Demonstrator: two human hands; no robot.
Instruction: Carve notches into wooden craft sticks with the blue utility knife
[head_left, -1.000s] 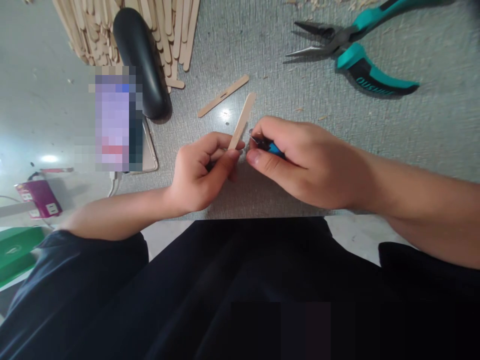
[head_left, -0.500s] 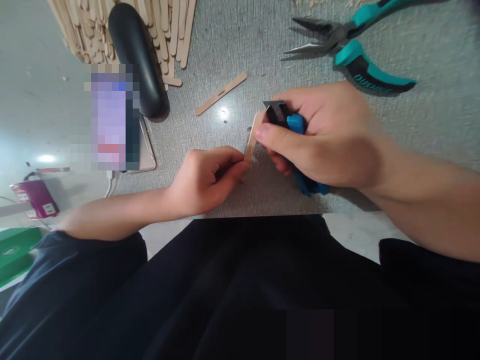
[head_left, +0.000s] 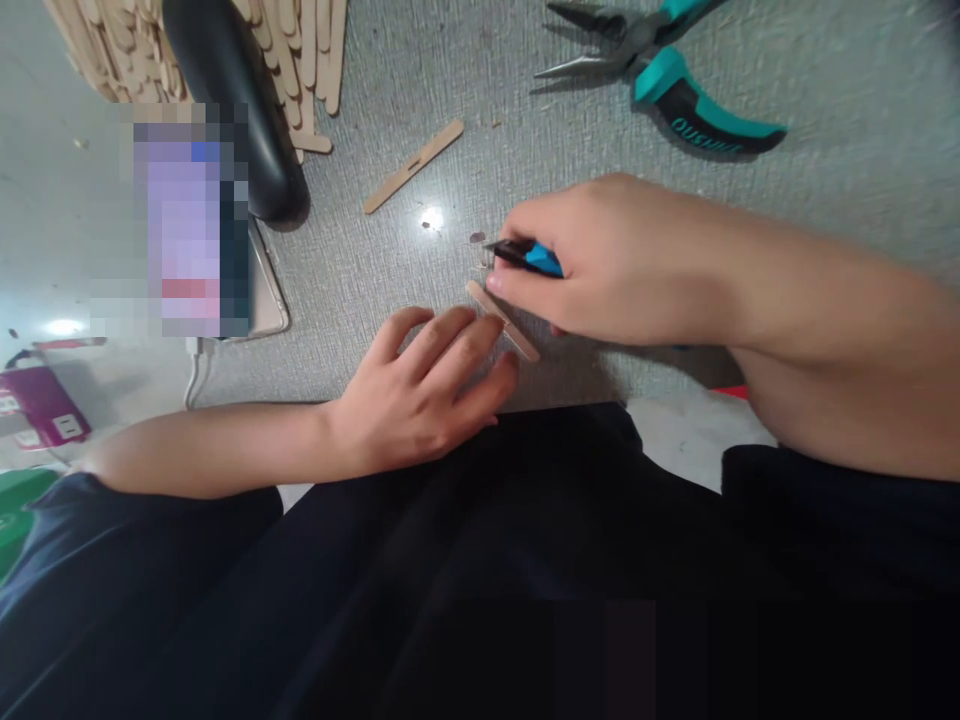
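Note:
A wooden craft stick [head_left: 501, 319] lies flat on the grey textured mat [head_left: 825, 200], slanting down to the right. My left hand [head_left: 427, 385] rests open on the mat, its fingers stretched out flat and the fingertips touching the stick's left side. My right hand [head_left: 600, 262] is closed round a blue and black utility knife [head_left: 529, 256], whose dark tip points left just above the stick's upper end. The thumb of this hand presses near the stick. Small wood chips lie beside the knife tip.
A slotted craft stick [head_left: 413, 166] lies further back. A pile of craft sticks [head_left: 315, 50] and a black cylindrical object [head_left: 232, 110] sit at the upper left, with a phone [head_left: 266, 290] below them. Teal long-nose pliers [head_left: 667, 85] lie at the upper right.
My left hand let go of the stick and flattened out beside it; the stick now lies on the mat. My right hand turned the knife and brought it down over the stick's end.

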